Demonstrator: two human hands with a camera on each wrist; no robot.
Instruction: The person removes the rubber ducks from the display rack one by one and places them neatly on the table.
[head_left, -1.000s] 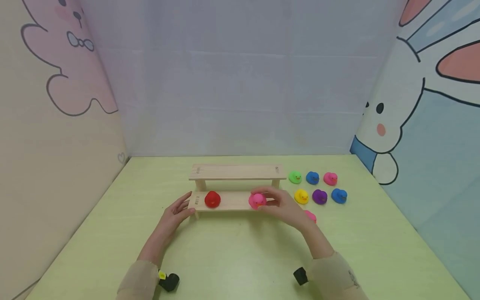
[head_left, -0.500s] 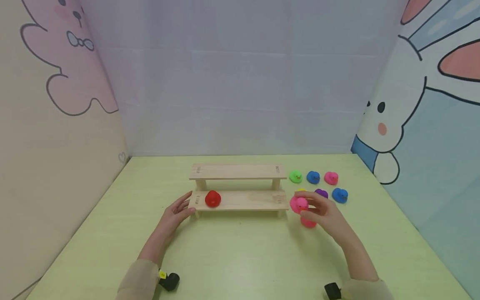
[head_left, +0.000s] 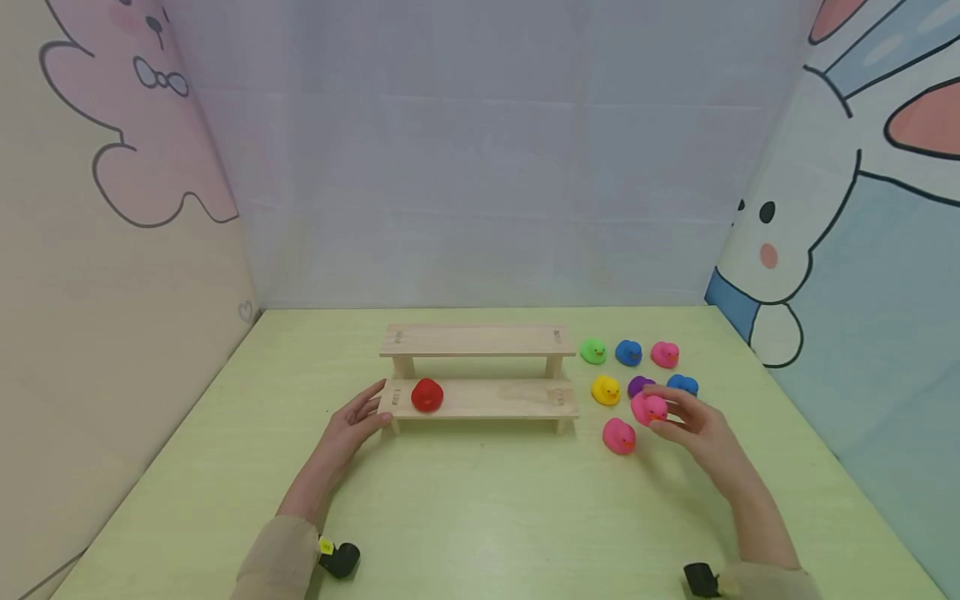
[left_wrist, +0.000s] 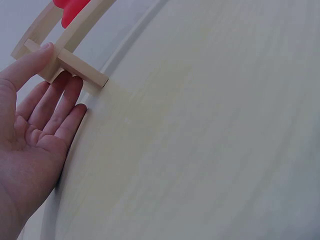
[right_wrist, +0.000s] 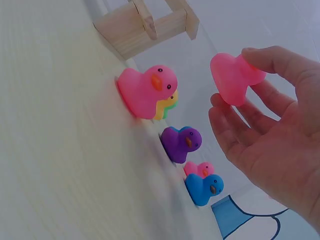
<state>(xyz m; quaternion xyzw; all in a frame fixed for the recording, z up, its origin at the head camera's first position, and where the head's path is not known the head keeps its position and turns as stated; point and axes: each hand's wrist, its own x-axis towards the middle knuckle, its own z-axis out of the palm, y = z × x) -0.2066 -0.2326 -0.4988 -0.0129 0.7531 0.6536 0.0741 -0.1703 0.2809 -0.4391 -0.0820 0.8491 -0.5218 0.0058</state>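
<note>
My right hand pinches a pink rubber duck between thumb and fingers. It holds the duck above the table, in front of a purple duck. At the left end of a two-tier wooden shelf, my left hand grips the lower board. The left wrist view has the thumb on the board and the fingers by its leg. A red duck sits on the lower tier's left part. Another pink duck stands on the table, left of the right hand.
Right of the shelf stand more ducks: green, blue, pink and yellow. A second blue duck is partly hidden behind the right hand. Walls with cartoon animals border the pale green table.
My right hand has carried the pink duck off the lower tier's right end and over to the right, past the pink duck on the table. The left hand stays at the shelf.
</note>
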